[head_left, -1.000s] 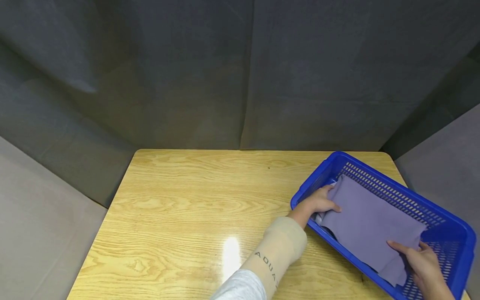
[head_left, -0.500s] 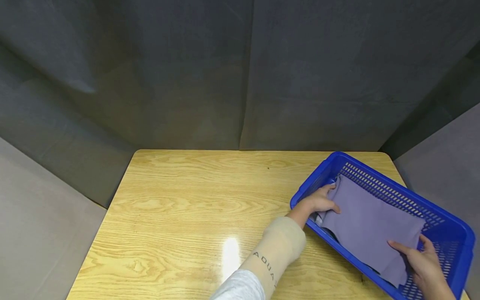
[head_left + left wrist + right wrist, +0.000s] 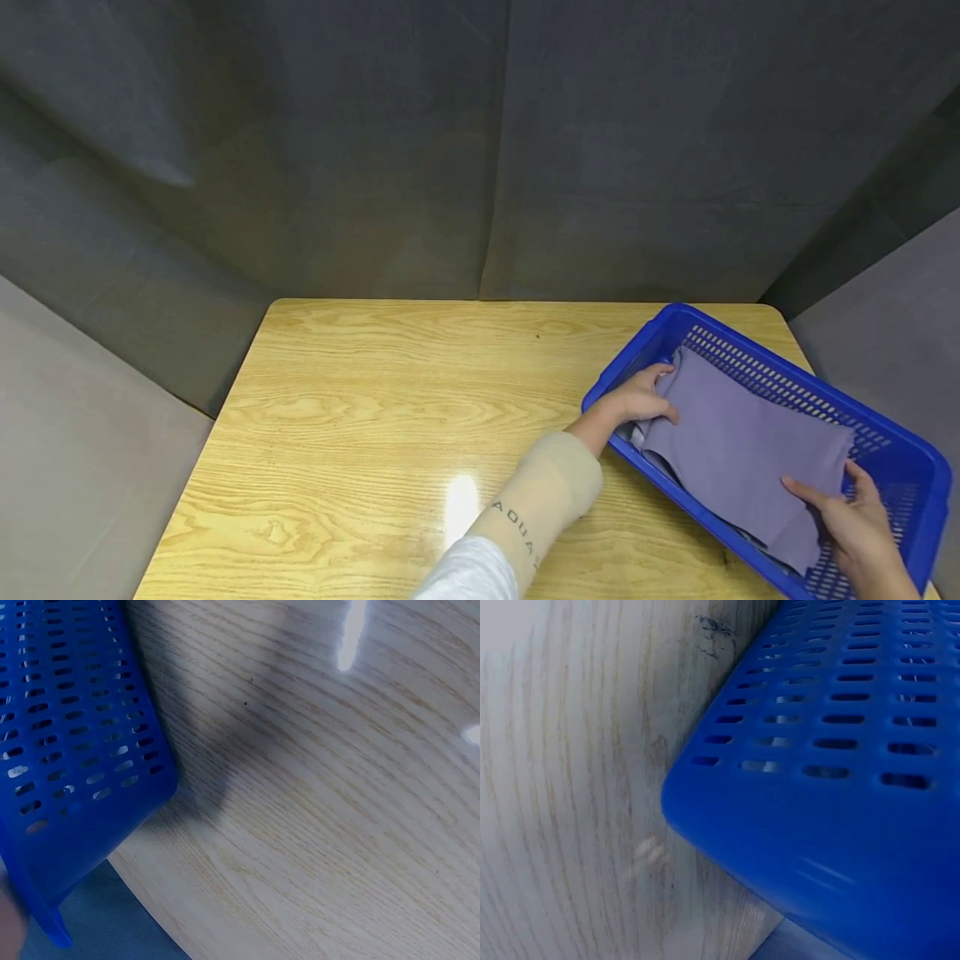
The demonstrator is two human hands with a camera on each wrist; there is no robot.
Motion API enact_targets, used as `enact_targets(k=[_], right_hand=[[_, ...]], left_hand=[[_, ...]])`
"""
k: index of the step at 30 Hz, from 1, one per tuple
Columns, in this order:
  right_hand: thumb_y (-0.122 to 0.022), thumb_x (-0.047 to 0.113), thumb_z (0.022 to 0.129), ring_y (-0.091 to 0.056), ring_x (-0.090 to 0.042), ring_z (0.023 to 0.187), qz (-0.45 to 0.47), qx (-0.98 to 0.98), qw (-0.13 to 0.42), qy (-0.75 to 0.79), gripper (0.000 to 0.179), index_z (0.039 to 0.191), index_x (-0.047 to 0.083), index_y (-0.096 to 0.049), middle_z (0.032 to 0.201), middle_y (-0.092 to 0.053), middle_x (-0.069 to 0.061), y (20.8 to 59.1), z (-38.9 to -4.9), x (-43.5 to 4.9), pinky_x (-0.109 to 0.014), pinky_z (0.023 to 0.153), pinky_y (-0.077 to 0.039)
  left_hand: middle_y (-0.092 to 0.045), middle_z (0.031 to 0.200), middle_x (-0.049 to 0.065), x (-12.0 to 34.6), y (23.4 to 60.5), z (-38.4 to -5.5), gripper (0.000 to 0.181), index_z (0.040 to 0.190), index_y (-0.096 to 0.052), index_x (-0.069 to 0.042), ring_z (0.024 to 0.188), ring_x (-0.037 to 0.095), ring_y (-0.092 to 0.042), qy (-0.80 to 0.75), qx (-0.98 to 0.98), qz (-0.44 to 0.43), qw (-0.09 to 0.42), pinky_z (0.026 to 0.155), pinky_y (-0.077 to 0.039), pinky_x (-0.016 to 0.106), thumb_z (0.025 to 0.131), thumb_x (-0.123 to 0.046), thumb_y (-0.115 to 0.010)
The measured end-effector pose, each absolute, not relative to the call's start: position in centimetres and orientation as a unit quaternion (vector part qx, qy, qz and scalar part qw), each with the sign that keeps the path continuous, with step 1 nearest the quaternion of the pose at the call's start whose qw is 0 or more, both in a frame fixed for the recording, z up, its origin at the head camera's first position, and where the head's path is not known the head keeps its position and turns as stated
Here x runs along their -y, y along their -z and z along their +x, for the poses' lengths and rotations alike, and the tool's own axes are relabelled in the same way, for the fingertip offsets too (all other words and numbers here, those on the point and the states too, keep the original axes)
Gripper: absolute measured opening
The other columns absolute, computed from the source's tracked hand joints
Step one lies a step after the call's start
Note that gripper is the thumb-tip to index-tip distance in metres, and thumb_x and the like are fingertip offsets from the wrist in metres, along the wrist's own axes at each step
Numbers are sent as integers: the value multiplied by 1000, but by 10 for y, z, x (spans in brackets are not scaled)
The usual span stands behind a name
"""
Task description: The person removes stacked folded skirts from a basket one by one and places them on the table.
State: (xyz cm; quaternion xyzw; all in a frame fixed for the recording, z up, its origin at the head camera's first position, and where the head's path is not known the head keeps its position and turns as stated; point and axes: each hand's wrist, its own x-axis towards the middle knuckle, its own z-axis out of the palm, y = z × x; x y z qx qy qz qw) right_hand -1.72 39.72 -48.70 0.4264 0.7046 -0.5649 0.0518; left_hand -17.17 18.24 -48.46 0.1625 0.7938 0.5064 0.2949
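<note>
A folded purple-grey cloth (image 3: 742, 450) lies inside a blue perforated plastic basket (image 3: 911, 437) at the right of the table. At the cloth's left end, my left hand (image 3: 637, 398) grips it, thumb on top and the other fingers over the far side. My right hand (image 3: 858, 525) holds the opposite end between thumb and fingers; part of those fingers is hidden by the fabric. Lighter cloth edges show beneath the left end. Both wrist views look at the outside of the basket wall (image 3: 82, 735), so neither shows the cloth.
The wood-grain table (image 3: 360, 417) stretches to the left of the basket. Dark grey curtains (image 3: 375, 150) hang behind it, and lighter grey panels flank both sides. The basket sits near the table's right edge.
My right hand has shifted slightly up and to the right, and the cloth's right end has moved with it. My left forearm has drifted a little left.
</note>
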Motion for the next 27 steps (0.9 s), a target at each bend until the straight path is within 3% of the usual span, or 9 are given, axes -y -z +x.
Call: enact_targets(k=[9,14,23,27], right_hand=[[-80,26,69,-47,7,63,429,-690,15,583,109,146,35,-3,85,-43,26,486,-17,-403,-21,51,-44],[-81,20,68,-51,5,61,417,-670,-4,614,107,144,36,-9,72,-47,28,480,-19,-403,-23,49,-45],[-83,17,64,-54,3,62,391,-668,-19,633,97,135,42,-22,75,-50,29,488,-24,-417,-25,47,-47],[-83,18,64,-54,3,62,384,-671,-14,634,98,135,44,-21,76,-50,28,484,-27,-416,-26,48,-48]], left_hand=[[-47,132,1,-179,479,-177,77,135,-42,-20,115,5,-44,-512,-789,198,274,89,-38,16,67,-6,-75],[-46,130,-1,-176,474,-179,78,136,-41,-24,114,7,-44,-513,-786,206,276,86,-40,18,68,-8,-75],[-46,131,1,-166,466,-180,78,136,-41,-25,113,8,-45,-529,-776,214,269,85,-40,17,67,-6,-75],[-45,131,1,-160,462,-180,79,136,-41,-26,112,8,-45,-540,-768,216,269,84,-41,18,68,-5,-75]])
